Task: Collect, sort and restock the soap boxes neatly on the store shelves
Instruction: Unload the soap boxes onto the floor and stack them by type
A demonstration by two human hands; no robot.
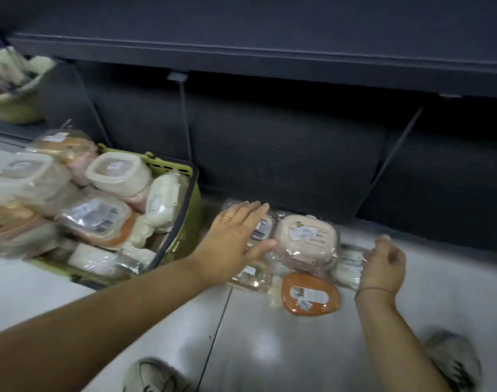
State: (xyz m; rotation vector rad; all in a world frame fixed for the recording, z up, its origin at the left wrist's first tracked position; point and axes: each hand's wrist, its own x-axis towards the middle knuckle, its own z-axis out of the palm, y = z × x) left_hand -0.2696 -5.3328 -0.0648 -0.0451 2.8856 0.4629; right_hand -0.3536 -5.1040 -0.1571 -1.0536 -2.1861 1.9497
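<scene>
Plastic-wrapped soap boxes (306,236) lie clustered on the pale tiled floor (270,349) before the dark bottom shelf (284,159). The left hand (236,236), fingers straight, rests on a clear-wrapped box (262,227); the right hand (383,264) pinches a white wrapped pack (349,264). An olive-green plastic basket (192,222) heaped with more boxes stands just left

gold ring (228,217) on left hand (236,239); thin red thread (373,290) round right wrist (378,301); pale sneakers (154,374), dark laces.

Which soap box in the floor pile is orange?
The oval orange box at the pile's near edge, in front of the cream box; the rest are pale, including the white box the right hand pinches.
</scene>
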